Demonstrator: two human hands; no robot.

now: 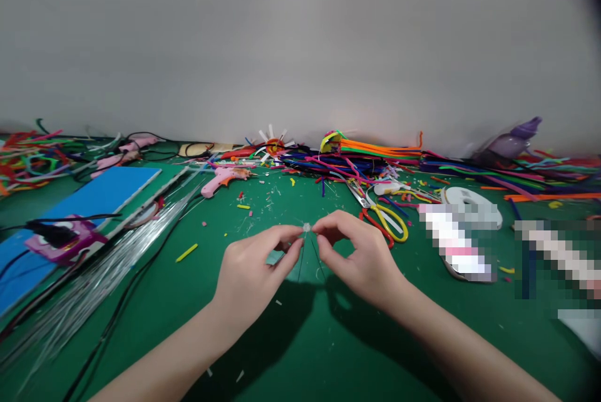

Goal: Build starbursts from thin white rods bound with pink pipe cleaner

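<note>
Over the middle of the green table, my left hand (256,264) and my right hand (359,255) meet fingertip to fingertip. Between them is a small, clear, bead-like piece (307,227), too small to name surely. Each thumb and forefinger is pinched close at one side of it. Thin dark strands (301,261), like wire or thread, hang below the fingers. Whether the fingertips grip the piece itself or only the strand ends, I cannot tell. Just beyond my right hand lie scissors (389,221) with yellow and red handles.
A pink glue gun (223,180) lies ahead on the left, its black cord running toward me. Clear strips (126,270), a purple power socket (66,242) and a blue board (106,192) are left. Colourful pipe cleaners (380,148) line the grey partition (300,57). A white spool (469,205) sits right.
</note>
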